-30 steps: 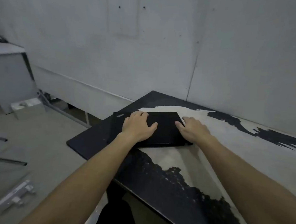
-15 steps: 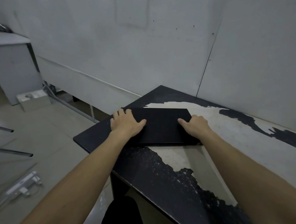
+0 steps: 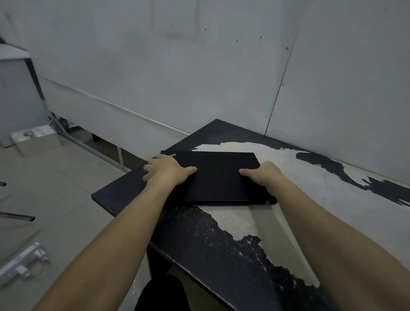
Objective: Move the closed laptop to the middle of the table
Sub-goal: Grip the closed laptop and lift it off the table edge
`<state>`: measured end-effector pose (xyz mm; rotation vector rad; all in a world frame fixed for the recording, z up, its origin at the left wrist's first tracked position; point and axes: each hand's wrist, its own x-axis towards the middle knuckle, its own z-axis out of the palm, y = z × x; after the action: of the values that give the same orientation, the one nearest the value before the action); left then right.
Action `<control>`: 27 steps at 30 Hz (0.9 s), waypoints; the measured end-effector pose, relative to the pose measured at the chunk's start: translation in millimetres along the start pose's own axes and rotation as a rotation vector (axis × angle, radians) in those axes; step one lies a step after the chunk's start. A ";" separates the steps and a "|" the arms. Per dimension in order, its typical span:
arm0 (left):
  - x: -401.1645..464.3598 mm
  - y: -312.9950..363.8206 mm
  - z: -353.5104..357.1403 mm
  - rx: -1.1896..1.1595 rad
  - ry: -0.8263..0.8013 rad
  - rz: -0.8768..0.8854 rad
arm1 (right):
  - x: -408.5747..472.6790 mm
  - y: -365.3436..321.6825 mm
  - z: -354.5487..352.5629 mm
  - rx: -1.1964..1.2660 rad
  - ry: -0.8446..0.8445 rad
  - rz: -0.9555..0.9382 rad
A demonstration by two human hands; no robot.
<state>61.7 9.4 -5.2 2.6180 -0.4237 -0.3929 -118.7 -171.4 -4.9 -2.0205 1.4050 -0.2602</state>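
Gripping a closed black laptop (image 3: 218,175) at both side edges, two bare hands hold it near the left end of a worn table (image 3: 253,246).

Left hand (image 3: 166,171) clasps the laptop's left edge, its fingers (image 3: 150,166) curled over the side and the thumb laid flat on the lid; right hand (image 3: 262,174) clasps the right edge, thumb pointing inward on the lid, the other fingers hidden behind the hand. The laptop lies flat on the table, partly on the black surface and partly on the pale patch where the coating has peeled away, with a small logo at its far left corner. On the floor to the left lies a white power strip (image 3: 20,262), and a grey cabinet (image 3: 8,93) stands against the wall.
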 end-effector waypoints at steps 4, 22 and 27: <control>14.0 -1.0 -0.9 0.011 -0.034 0.066 | -1.1 3.1 -7.2 0.264 -0.049 0.036; -2.3 61.1 3.0 -0.226 -0.185 0.330 | -40.1 54.9 -93.2 0.886 -0.212 0.142; -21.7 89.5 13.1 -0.191 -0.206 0.379 | -58.2 77.7 -105.4 1.022 -0.066 0.109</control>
<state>17.0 -63.9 30.8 2.2552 -0.8868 -0.5449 -254.7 -177.7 39.8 -1.0906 1.0050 -0.6886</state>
